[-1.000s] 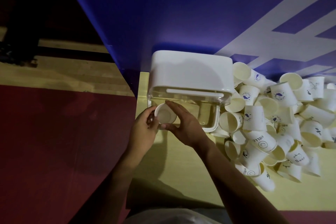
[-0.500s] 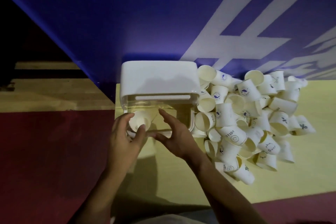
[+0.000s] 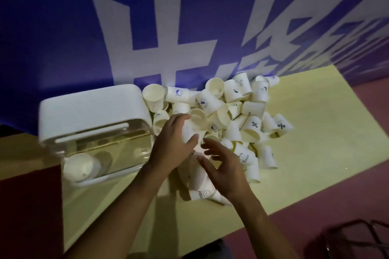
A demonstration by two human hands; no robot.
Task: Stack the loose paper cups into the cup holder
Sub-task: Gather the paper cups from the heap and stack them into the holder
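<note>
The cup holder (image 3: 92, 115) is a white-topped box with a clear front, lying on the yellow mat at the left. A white paper cup (image 3: 79, 167) lies on its side inside the clear part, mouth toward me. To the right sits a pile of loose paper cups (image 3: 242, 115), white with small blue prints. My left hand (image 3: 172, 143) is over the pile's near left edge, fingers spread and lying against a cup. My right hand (image 3: 223, 166) hovers just right of it with fingers spread, holding nothing.
A blue banner (image 3: 63, 38) with large white characters rises right behind the holder and the pile. The yellow mat (image 3: 315, 153) extends right of the pile. Dark red floor (image 3: 27, 206) surrounds it, and a dark wire object (image 3: 357, 239) sits at the bottom right.
Both hands left the cup holder's opening, leaving the cup inside, and moved right onto the pile. The view swung right, so the holder now sits at the left.
</note>
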